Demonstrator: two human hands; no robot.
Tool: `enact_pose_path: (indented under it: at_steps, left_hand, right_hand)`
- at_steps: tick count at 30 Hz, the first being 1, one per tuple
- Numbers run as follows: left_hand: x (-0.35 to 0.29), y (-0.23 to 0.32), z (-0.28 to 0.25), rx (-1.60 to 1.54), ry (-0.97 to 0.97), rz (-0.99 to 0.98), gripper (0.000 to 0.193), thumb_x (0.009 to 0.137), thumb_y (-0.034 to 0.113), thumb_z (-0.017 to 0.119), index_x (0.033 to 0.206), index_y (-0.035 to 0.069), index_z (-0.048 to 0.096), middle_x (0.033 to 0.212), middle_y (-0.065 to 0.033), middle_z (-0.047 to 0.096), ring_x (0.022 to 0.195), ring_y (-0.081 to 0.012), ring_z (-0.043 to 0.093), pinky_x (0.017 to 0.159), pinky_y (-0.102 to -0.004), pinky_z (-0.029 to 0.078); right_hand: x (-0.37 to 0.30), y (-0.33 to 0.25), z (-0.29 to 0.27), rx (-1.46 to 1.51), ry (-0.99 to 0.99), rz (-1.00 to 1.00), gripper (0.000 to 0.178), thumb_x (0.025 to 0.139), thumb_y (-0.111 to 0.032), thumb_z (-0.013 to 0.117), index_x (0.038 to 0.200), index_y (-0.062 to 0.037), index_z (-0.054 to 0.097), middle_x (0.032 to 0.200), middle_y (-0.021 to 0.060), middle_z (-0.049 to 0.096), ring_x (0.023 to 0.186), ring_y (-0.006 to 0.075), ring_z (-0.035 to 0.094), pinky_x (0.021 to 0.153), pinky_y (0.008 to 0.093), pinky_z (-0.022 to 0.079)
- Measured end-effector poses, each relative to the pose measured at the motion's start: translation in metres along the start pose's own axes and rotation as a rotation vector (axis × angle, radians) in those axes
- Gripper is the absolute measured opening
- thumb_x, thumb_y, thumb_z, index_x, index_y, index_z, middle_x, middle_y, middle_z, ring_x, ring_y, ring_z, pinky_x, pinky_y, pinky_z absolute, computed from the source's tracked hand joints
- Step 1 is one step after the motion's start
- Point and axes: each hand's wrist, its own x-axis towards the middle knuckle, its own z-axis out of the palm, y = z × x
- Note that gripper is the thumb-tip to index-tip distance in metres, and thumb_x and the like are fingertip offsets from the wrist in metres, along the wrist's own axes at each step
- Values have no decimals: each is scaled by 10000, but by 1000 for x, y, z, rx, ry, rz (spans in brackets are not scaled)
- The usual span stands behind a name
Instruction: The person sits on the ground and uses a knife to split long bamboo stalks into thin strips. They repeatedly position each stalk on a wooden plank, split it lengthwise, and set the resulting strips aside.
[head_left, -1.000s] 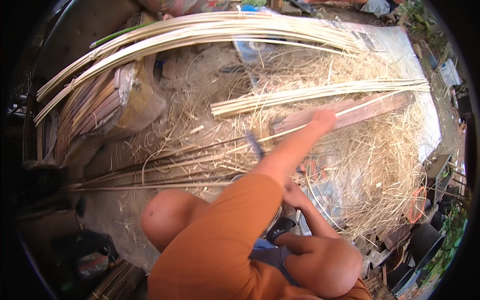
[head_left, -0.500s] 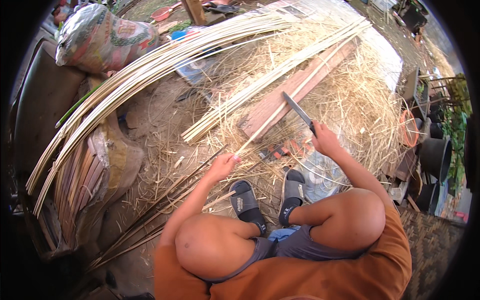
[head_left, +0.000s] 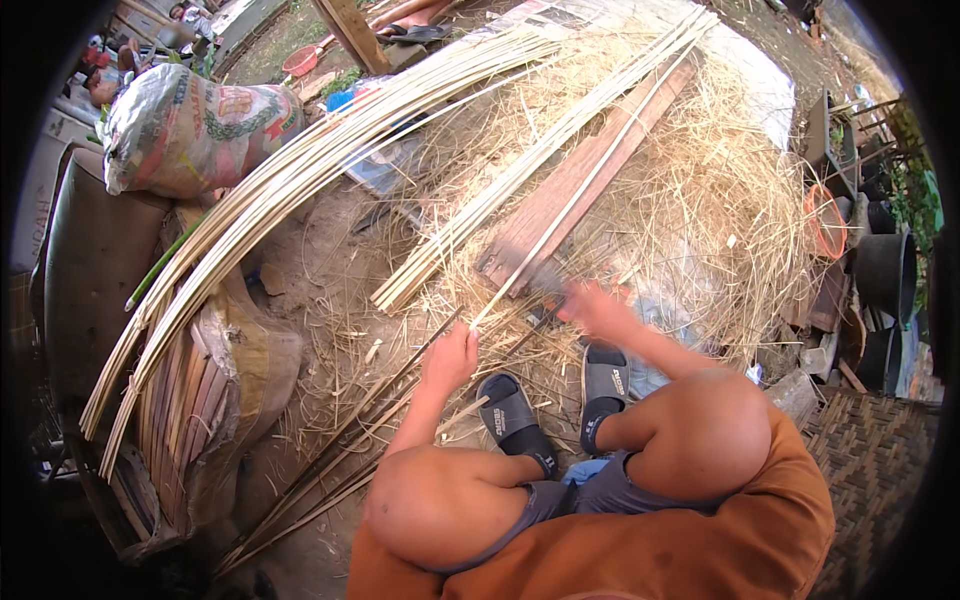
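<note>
My left hand [head_left: 450,355] is closed on the near end of a thin pale bamboo strip [head_left: 562,220]. The strip stretches away from me along a reddish-brown wooden board [head_left: 560,190]. My right hand [head_left: 603,312] grips a knife [head_left: 540,272], smeared by motion, at the board's near end; its blade seems to lie on or just over the strip, but contact is too blurred to tell. Left of the board rests a bundle of pale strips [head_left: 470,222].
A long curved bundle of strips [head_left: 270,175] lies at left, over a sack of darker slats [head_left: 180,425]. Behind it sits a stuffed printed sack [head_left: 195,130]. Fine shavings [head_left: 690,190] cover the ground right of the board. Black pots [head_left: 885,275] stand far right.
The knife and my right hand have come toward me, from the board's middle to its near end. My left hand keeps hold of the strip. The whole view has shifted slightly.
</note>
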Motion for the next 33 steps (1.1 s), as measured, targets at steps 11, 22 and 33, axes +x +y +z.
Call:
enact_pose_path:
  at_steps: [11,22,33]
  left_hand:
    - [-3,-12,11,-275,-222,-111,436,975,347,398,766,-5,549,687,-185,597,621,-317,565,620,-414,447]
    - [-28,-42,22,-362,-230,-191,463,960,358,399,708,13,576,627,-163,577,624,-338,565,602,-422,425]
    - [-38,-8,7,121,-95,-47,406,985,351,359,869,17,558,741,-261,612,716,-453,595,655,-529,465]
  right_hand:
    - [19,100,-55,128,92,374,405,950,-387,440,1173,-72,561,970,174,653,882,325,639,814,458,473]
    - [34,119,-77,339,79,675,362,938,-350,459,1113,-50,563,856,239,637,738,404,628,639,492,494]
    - [25,165,-81,69,384,554,380,950,-373,477,1107,-48,596,720,175,627,723,343,633,640,447,469]
